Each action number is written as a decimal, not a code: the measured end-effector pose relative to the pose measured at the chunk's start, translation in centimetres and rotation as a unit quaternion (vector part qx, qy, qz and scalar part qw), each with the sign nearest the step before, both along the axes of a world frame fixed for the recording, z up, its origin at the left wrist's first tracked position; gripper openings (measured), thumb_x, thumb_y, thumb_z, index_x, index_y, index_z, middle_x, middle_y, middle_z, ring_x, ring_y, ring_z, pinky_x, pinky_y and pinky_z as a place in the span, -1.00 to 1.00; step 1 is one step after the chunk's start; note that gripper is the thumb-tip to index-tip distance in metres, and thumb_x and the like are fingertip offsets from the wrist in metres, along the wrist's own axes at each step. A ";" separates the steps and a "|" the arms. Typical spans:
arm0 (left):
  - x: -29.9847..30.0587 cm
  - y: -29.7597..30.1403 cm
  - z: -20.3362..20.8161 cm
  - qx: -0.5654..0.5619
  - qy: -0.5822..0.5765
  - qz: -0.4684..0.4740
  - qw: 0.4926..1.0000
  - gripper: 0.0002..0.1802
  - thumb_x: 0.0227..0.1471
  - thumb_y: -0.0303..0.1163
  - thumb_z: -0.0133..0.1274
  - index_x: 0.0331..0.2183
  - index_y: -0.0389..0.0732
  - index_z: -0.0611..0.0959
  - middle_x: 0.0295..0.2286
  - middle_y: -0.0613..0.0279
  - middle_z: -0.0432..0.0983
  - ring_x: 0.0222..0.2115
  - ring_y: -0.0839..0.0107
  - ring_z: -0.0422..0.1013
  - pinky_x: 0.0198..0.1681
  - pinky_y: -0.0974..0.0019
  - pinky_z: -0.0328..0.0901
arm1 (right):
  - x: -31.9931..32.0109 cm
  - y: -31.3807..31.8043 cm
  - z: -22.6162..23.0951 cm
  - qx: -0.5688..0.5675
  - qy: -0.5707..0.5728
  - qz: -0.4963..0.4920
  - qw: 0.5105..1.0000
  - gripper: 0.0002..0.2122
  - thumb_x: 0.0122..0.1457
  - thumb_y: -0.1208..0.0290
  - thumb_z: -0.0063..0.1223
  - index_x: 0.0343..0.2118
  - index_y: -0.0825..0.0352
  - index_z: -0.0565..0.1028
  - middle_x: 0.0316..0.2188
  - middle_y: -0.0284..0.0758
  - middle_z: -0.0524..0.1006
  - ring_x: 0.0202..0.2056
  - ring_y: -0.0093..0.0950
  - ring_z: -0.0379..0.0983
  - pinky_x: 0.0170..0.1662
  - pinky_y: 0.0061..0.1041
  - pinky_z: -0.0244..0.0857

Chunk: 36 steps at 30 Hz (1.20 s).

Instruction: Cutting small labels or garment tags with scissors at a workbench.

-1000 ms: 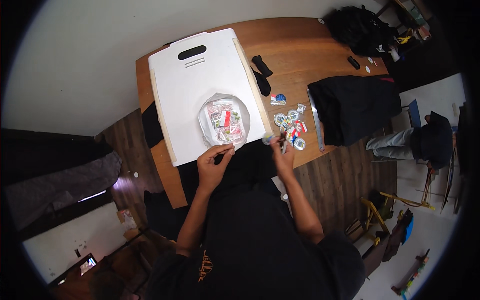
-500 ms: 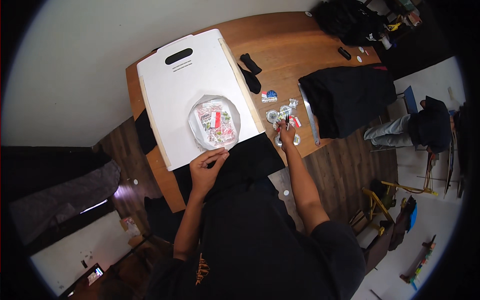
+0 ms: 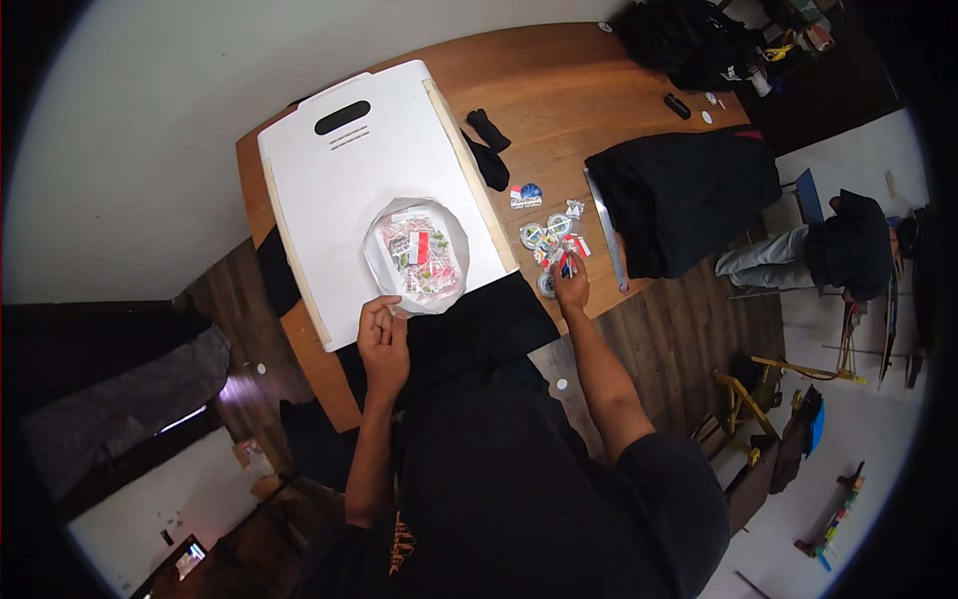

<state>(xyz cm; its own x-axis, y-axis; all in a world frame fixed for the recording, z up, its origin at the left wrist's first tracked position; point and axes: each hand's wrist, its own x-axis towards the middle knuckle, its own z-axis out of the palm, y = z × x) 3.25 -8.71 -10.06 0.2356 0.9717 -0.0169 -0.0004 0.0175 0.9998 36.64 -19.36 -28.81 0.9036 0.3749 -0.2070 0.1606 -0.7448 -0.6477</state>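
Note:
A round white container (image 3: 455, 296) with a crinkled rim holds many small printed stickers (image 3: 431, 268), among them a red-and-white one. It rests on a white board with an oval handle slot (image 3: 299, 200). Beside its near rim is my left hand (image 3: 383, 349), fingers loosely bent, thumb a little apart, nothing visible between them. To the right, my right hand (image 3: 572, 287) closes at a cluster of round and small stickers (image 3: 533, 236) on the table. Something small, red and blue, shows at its fingertips; I cannot make out exactly what.
The brown wooden table (image 3: 539, 80) also bears black folded cloth (image 3: 689, 200), a metal ruler (image 3: 605, 230) and a black cloth item (image 3: 487, 165). A black bag (image 3: 674, 45) lies at the far right. Another person (image 3: 848, 250) stands beyond the table's right end.
My left hand has drawn back to the left along the container's near rim, its pinch loosening. The right hand has moved slightly down at the stickers; a dark pen-like shape there no longer shows.

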 end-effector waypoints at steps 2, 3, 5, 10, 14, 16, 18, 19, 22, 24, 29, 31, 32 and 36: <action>0.2 0.1 0.5 -0.008 0.003 0.007 1.000 -0.91 0.23 -0.56 -0.02 -0.24 -0.28 0.58 -0.63 0.54 0.12 -0.59 0.73 0.08 -0.48 0.58 0.05 | -0.8 0.1 0.9 -0.032 -0.006 0.017 0.999 -0.50 0.01 0.14 0.33 0.06 0.05 0.51 -0.08 -0.20 0.61 -0.07 -0.20 0.56 -0.03 -0.28 0.41; 0.2 0.1 0.6 -0.009 0.003 0.007 1.000 -0.91 0.23 -0.56 -0.02 -0.24 -0.28 0.58 -0.63 0.54 0.12 -0.59 0.73 0.08 -0.48 0.58 0.05 | -1.1 -0.1 1.0 -0.063 -0.011 0.035 0.997 -0.48 0.00 0.09 0.32 0.07 0.03 0.50 -0.08 -0.24 0.62 -0.07 -0.18 0.56 -0.01 -0.24 0.41; 0.3 0.2 0.8 -0.015 -0.010 0.004 1.000 -0.87 0.26 -0.55 -0.08 -0.26 -0.28 0.59 -0.61 0.49 0.25 -0.56 0.70 0.16 -0.46 0.56 0.10 | -0.9 -0.6 0.0 -0.051 -0.010 0.036 0.998 -0.50 0.02 0.09 0.30 0.07 0.03 0.50 -0.09 -0.24 0.62 -0.05 -0.19 0.55 -0.01 -0.25 0.41; -0.1 0.2 0.6 -0.006 -0.021 -0.018 1.000 -0.87 0.22 -0.58 -0.09 -0.30 -0.25 0.58 -0.54 0.36 0.40 -0.55 0.67 0.22 -0.45 0.56 0.10 | -0.6 -1.9 -2.0 0.010 -0.046 0.061 0.997 -0.59 0.08 0.13 0.27 0.00 0.11 0.55 -0.13 -0.16 0.62 -0.09 -0.19 0.57 -0.05 -0.28 0.41; -0.3 0.2 0.4 0.005 -0.029 -0.019 0.999 -0.86 0.22 -0.57 -0.09 -0.31 -0.25 0.58 -0.55 0.36 0.39 -0.56 0.68 0.22 -0.46 0.56 0.10 | -1.2 -0.2 2.0 0.029 0.008 -0.023 0.999 -0.60 0.10 0.15 0.24 0.01 0.10 0.55 -0.13 -0.15 0.62 -0.09 -0.18 0.57 -0.05 -0.28 0.41; -0.3 0.1 0.5 -0.004 -0.030 -0.019 0.999 -0.87 0.23 -0.57 -0.08 -0.31 -0.25 0.58 -0.54 0.36 0.39 -0.55 0.68 0.22 -0.46 0.57 0.09 | -0.1 -0.8 0.3 -0.005 -0.040 0.014 0.999 -0.60 0.13 0.13 0.17 0.06 0.02 0.54 -0.11 -0.17 0.61 -0.10 -0.14 0.56 -0.05 -0.24 0.41; -0.1 0.1 0.5 -0.012 -0.030 -0.019 0.999 -0.88 0.23 -0.57 -0.07 -0.31 -0.25 0.58 -0.54 0.36 0.39 -0.55 0.68 0.22 -0.46 0.58 0.09 | 0.4 -1.5 -0.8 -0.025 -0.032 0.059 0.997 -0.59 0.14 0.12 0.15 0.07 0.00 0.53 -0.09 -0.17 0.61 -0.10 -0.12 0.56 -0.05 -0.23 0.41; -0.1 0.0 0.4 -0.028 -0.029 -0.011 0.999 -0.90 0.23 -0.56 -0.04 -0.31 -0.25 0.58 -0.54 0.37 0.39 -0.55 0.69 0.23 -0.47 0.59 0.09 | 0.1 -1.4 -0.4 -0.045 -0.023 0.109 0.993 -0.59 0.14 0.12 0.14 0.08 -0.01 0.52 -0.07 -0.16 0.60 -0.10 -0.11 0.55 -0.05 -0.22 0.40; -0.6 0.1 -0.1 -0.036 -0.025 -0.002 0.999 -0.93 0.22 -0.55 0.00 -0.30 -0.26 0.59 -0.55 0.40 0.39 -0.56 0.71 0.23 -0.48 0.60 0.09 | -0.3 -0.8 0.9 -0.036 -0.028 0.088 0.995 -0.59 0.14 0.10 0.14 0.09 -0.04 0.53 -0.11 -0.15 0.61 -0.10 -0.11 0.55 -0.06 -0.19 0.40; -0.6 0.0 -0.2 -0.028 -0.023 -0.002 0.999 -0.94 0.22 -0.55 0.02 -0.31 -0.26 0.59 -0.55 0.41 0.39 -0.57 0.71 0.22 -0.49 0.61 0.08 | 0.0 -0.8 1.0 -0.024 -0.028 0.058 0.998 -0.58 0.14 0.11 0.13 0.09 -0.06 0.52 -0.12 -0.14 0.61 -0.11 -0.10 0.56 -0.07 -0.18 0.41; -1.4 0.2 -1.2 -0.004 0.035 -0.002 0.999 -0.96 0.19 -0.55 0.06 -0.32 -0.27 0.60 -0.65 0.54 0.24 -0.61 0.74 0.15 -0.52 0.59 0.04 | 0.3 -0.5 3.6 -0.089 -0.011 -0.039 0.995 -0.58 0.10 0.03 0.20 0.03 0.01 0.58 -0.16 -0.08 0.62 -0.10 -0.09 0.55 -0.07 -0.17 0.41; -1.6 0.1 -1.5 -0.014 0.028 -0.004 1.000 -0.97 0.18 -0.57 0.06 -0.32 -0.28 0.60 -0.66 0.55 0.21 -0.62 0.74 0.13 -0.52 0.58 0.04 | 0.7 -1.1 2.2 -0.085 -0.026 -0.042 0.995 -0.59 0.09 0.03 0.21 0.00 0.01 0.60 -0.17 -0.09 0.62 -0.10 -0.09 0.55 -0.06 -0.17 0.40; -1.6 0.1 -1.5 -0.023 0.021 -0.007 0.999 -0.96 0.17 -0.58 0.06 -0.32 -0.28 0.60 -0.67 0.56 0.19 -0.62 0.75 0.12 -0.52 0.58 0.03 | 0.8 -1.3 1.8 -0.081 -0.041 -0.047 0.995 -0.60 0.09 0.03 0.22 -0.02 0.02 0.61 -0.17 -0.10 0.62 -0.10 -0.09 0.55 -0.06 -0.17 0.40; -1.8 0.1 -1.0 -0.021 0.034 0.003 0.999 -0.95 0.15 -0.60 0.05 -0.32 -0.29 0.59 -0.66 0.56 0.19 -0.62 0.75 0.11 -0.52 0.58 0.03 | 0.5 -0.5 2.7 -0.106 0.000 -0.068 0.992 -0.60 0.08 0.03 0.23 -0.03 0.03 0.62 -0.17 -0.12 0.63 -0.10 -0.10 0.56 -0.06 -0.16 0.40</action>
<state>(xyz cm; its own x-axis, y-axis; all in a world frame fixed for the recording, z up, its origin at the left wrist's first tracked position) 1.42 -8.58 -11.05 0.2270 0.9711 -0.0737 0.0670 0.0599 0.9960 37.15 -19.84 -26.11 0.9433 0.1967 -0.2674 0.0491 -0.8794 -0.4735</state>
